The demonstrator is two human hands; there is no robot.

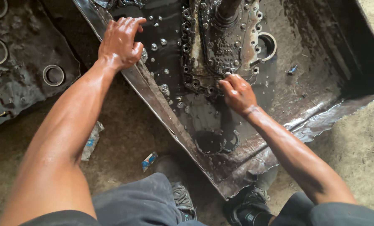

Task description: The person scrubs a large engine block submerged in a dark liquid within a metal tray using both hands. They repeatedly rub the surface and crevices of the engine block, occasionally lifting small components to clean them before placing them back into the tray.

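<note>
Gearbox housing [224,46], oily, bolt-studded, in wet tray [321,104], right hand [237,93] pinching its edge, left hand [121,42] open-gripped on rim.

Two bare forearms, no sleeves, no gloves, no watch or rings visible. Left hand [121,42] at 11 o'clock, wet and oily sheen, grime on knuckles. Right hand [237,93] near centre, slick with dark oil, thin band-like mark at wrist. Forearms shiny, streaked with grease. Dark grey-blue trousers [141,203] at 6 o'clock, worn fabric. Dark shoes: one grey-laced [182,201], one black with light lace [247,205], both dirty.
</note>
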